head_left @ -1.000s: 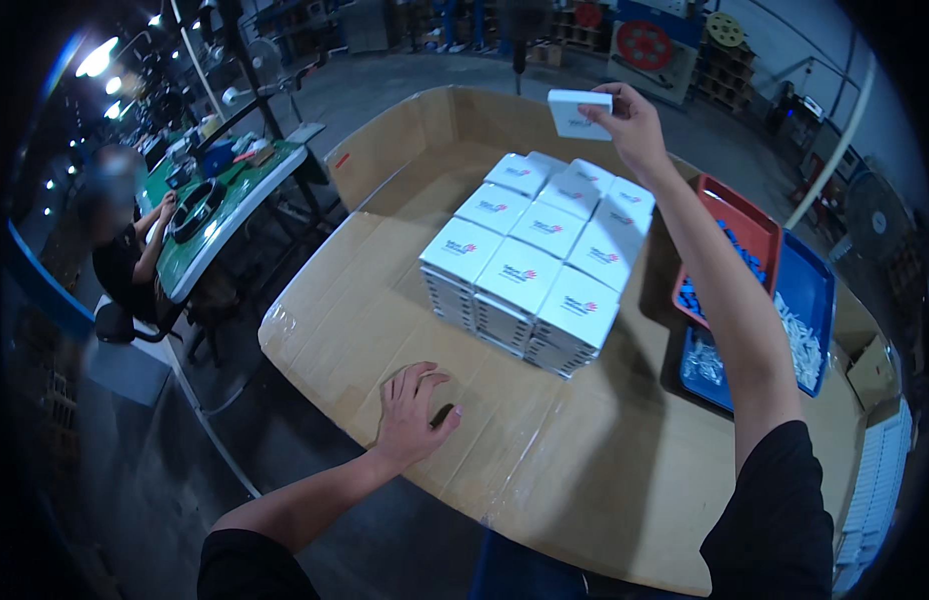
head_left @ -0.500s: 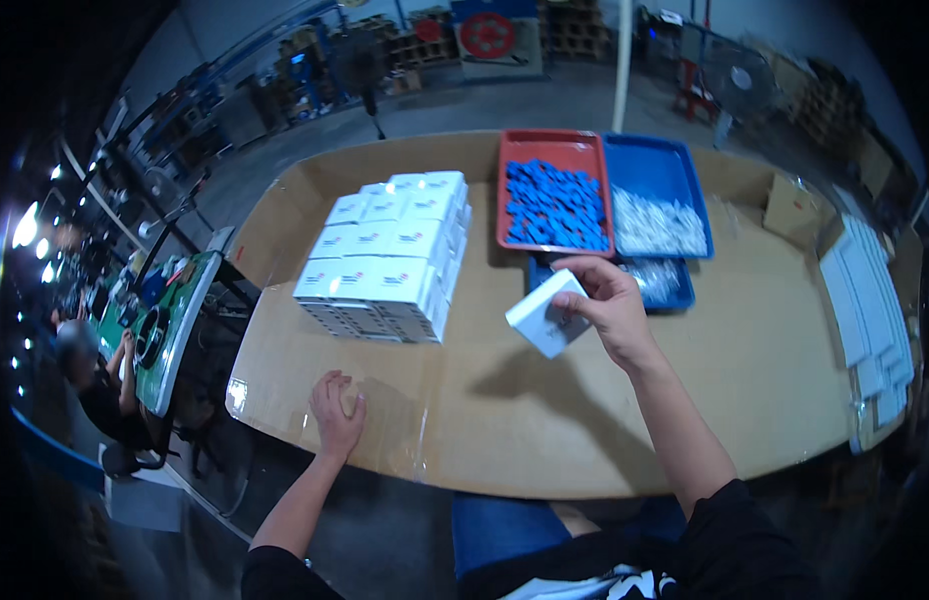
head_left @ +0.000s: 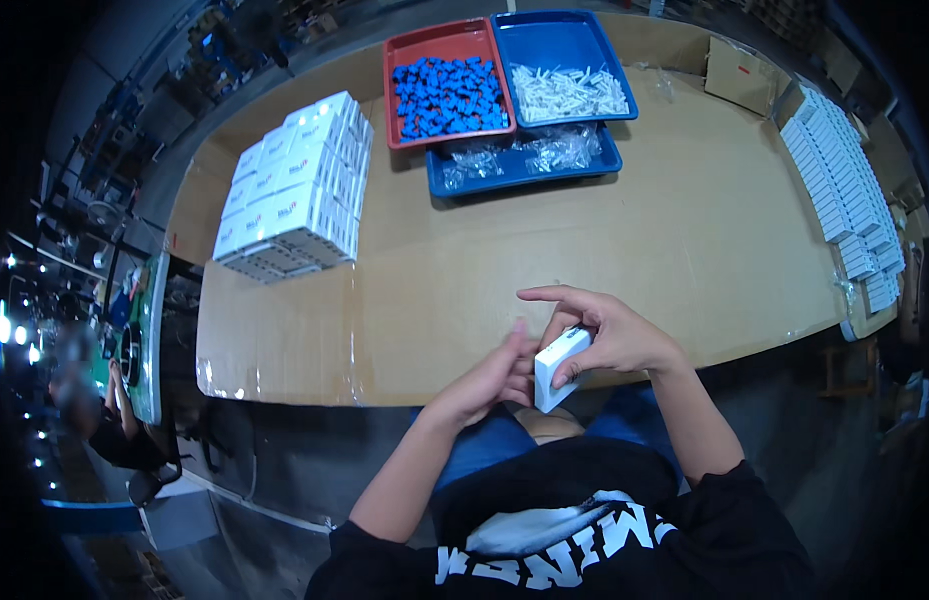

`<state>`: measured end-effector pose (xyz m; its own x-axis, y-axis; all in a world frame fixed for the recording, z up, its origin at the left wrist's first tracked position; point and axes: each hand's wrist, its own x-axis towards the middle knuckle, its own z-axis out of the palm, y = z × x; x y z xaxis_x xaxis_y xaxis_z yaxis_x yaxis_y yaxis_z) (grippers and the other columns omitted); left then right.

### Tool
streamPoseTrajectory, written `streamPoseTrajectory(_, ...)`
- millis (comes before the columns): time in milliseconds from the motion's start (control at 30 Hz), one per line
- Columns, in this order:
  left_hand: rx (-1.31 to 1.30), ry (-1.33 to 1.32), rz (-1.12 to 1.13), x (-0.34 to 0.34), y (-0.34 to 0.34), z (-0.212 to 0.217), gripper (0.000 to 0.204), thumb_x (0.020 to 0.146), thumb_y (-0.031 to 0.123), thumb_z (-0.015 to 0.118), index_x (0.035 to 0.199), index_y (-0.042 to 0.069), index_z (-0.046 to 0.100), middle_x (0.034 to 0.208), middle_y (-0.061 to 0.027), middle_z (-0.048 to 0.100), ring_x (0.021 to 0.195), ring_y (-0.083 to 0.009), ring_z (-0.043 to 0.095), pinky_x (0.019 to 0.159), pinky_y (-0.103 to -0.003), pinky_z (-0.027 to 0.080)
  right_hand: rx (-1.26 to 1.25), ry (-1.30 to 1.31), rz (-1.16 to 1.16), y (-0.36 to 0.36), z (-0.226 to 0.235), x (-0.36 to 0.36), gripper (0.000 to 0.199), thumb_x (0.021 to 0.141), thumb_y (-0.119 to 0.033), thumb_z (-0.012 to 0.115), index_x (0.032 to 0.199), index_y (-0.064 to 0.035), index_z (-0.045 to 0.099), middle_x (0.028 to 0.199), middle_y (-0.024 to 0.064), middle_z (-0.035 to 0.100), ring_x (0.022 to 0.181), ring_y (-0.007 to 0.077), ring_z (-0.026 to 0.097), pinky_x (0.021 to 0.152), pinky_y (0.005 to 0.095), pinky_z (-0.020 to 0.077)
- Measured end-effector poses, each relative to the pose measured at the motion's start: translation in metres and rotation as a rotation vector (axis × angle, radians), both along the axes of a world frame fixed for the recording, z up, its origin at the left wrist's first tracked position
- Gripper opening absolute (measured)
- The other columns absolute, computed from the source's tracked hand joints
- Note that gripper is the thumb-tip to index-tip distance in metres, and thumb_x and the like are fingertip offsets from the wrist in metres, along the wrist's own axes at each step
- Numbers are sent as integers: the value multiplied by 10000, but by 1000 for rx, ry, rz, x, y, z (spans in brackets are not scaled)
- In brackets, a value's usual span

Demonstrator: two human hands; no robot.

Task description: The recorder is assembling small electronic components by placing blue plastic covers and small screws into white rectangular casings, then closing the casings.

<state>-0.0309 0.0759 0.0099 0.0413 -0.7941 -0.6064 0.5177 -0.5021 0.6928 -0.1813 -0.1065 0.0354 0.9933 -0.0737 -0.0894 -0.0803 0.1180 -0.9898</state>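
Above my lap, at the near edge of the table, my right hand (head_left: 620, 338) grips a small white box (head_left: 551, 382) between thumb and fingers, its index finger stretched out to the left. The box is tilted, with one narrow side facing up. Close against its left side is my left hand (head_left: 492, 378), fingers apart and slightly blurred; whether they touch the box I cannot tell. A tall block of stacked white boxes (head_left: 297, 170) stands at the left of the table.
A red tray (head_left: 393, 68) of blue parts and a blue tray (head_left: 557, 48) of white sticks rest at the back. Below them, another blue tray (head_left: 530, 184) holds clear plastic bags. Rows of white boxes (head_left: 840, 185) line the right edge. Another person (head_left: 125, 420) sits far left.
My right hand has brought the white box down toward my lap and turned it. My left hand has come off the table and moved right, up to the box. The view has tilted downward.
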Motion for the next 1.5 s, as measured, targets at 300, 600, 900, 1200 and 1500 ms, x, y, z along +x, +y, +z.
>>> streamPoseTrajectory(300, -185, 444, 355, -59, -4, -45, 562, 1095, 456, 407, 1493, 59, 408, 1379, -145, 580, 1267, -280, 600, 1110, -447, 476, -582, -230, -314, 29, -31, -24, 906, 724, -221, 910, 1508, -64, 483, 1420, 197, 532, 1231, 312, 597, 1030, 396, 494)
streamPoseTrajectory(600, -157, 422, 568, -96, 0, -48, 540, 1087, 470, 383, 1441, 69, 452, 1328, -104, 609, 1209, -229, 624, 1058, -397, 497, -806, -453, -510, 61, -84, -28, 717, 862, -414, 754, 1383, 41, 564, 1421, 284, 551, 1255, 445, 585, 1035, 481, 488)
streamPoseTrajectory(900, -195, 285, 641, -122, 1, -41, 553, 1116, 494, 348, 1448, 61, 437, 1320, -87, 584, 1228, -197, 594, 1058, -357, 484, -855, -591, -570, 64, -99, -28, 778, 982, -589, 571, 1332, 105, 585, 1368, 350, 570, 1185, 503, 623, 973, 498, 535)
streamPoseTrajectory(1200, -192, 248, 661, -120, 5, -57, 540, 1119, 483, 341, 1436, 58, 442, 1297, -88, 595, 1213, -195, 603, 1031, -365, 503, -848, -652, -507, 62, -102, -24, 780, 1026, -590, 488, 1337, 119, 586, 1344, 366, 573, 1186, 520, 623, 978, 507, 534)
streamPoseTrajectory(1500, -154, 158, 599, -122, 14, -58, 549, 1125, 473, 320, 1453, 44, 420, 1319, -98, 580, 1204, -204, 602, 1040, -369, 485, -682, -643, -423, 63, -106, -27, 795, 1049, -604, 410, 1450, 77, 504, 1472, 345, 486, 1327, 531, 514, 1110, 553, 420)
